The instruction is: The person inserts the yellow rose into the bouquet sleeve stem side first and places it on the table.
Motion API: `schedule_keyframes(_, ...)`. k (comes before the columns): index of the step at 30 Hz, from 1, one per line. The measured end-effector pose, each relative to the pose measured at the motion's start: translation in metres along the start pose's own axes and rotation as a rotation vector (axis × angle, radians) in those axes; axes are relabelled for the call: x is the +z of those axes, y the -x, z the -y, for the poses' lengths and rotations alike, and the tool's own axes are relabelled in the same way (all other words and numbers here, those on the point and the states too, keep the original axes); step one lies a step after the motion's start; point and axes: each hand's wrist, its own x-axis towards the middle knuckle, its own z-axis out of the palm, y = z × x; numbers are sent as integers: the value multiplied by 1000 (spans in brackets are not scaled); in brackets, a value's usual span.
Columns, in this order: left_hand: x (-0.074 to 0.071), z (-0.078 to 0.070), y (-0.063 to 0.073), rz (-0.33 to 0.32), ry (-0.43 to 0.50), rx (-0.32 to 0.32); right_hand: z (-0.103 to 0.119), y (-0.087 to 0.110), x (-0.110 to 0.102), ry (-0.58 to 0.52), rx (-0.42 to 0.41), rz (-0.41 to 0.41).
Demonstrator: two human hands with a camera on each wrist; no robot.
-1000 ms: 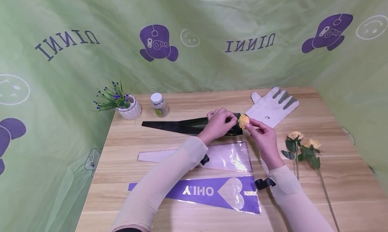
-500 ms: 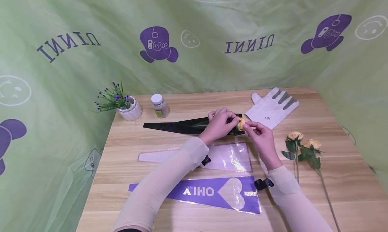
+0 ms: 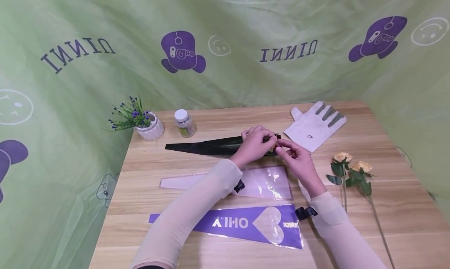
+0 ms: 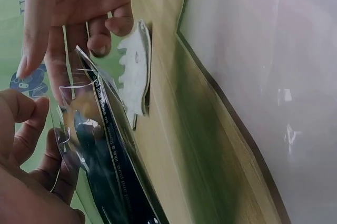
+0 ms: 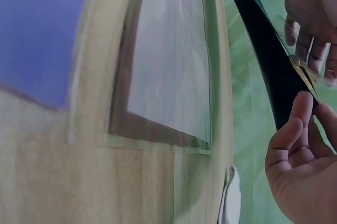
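Note:
A black tapered flower sleeve (image 3: 204, 147) lies across the table, its wide end to the right. My left hand (image 3: 254, 143) pinches the clear film at that end between thumb and fingers. Inside the mouth sits a yellow rose (image 4: 87, 108), blurred behind the film in the left wrist view and mostly covered in the head view. My right hand (image 3: 303, 163) is at the mouth, fingers touching the rim and thumb apart from them in the left wrist view. The rose's stem is hidden in the dark sleeve.
Nearer me lie a pale pink sleeve (image 3: 270, 183) and a purple sleeve (image 3: 239, 222). A work glove (image 3: 309, 130) is at the back right, with two yellow roses (image 3: 362, 167) below. A jar (image 3: 184, 124) and potted plant (image 3: 151, 128) stand at the back left.
The rose has gone leftward into the sleeve's mouth. My right hand has followed it left and no longer pinches the bloom. My left hand stays on the film.

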Motion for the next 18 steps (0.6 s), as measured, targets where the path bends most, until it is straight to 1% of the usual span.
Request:
schedule_keyframes(4, 1, 0, -1, 1, 11, -4, 1, -5, 5, 6, -22, 105)
schedule_keyframes(6, 2, 1, -2, -3, 9, -15, 2, -8, 8, 30, -24, 124)
schedule_keyframes(8, 4, 2, -2, -12, 8, -28, 3, -9, 9, 69, -9, 99)
schedule_keyframes(11, 5, 6, -3, -26, 6, -41, 0, -12, 9, 135, 22, 35)
schedule_keyframes(14, 4, 11, -1, -33, -23, -27, -4, -16, 7, 186, 60, 6)
schedule_keyframes(16, 0, 16, 5, -15, -78, -9, -7, -20, 6, 193, 88, 12)
schedule_keyframes(18, -6, 21, 15, 33, -181, 5, -8, -23, 7, 189, 113, 25)
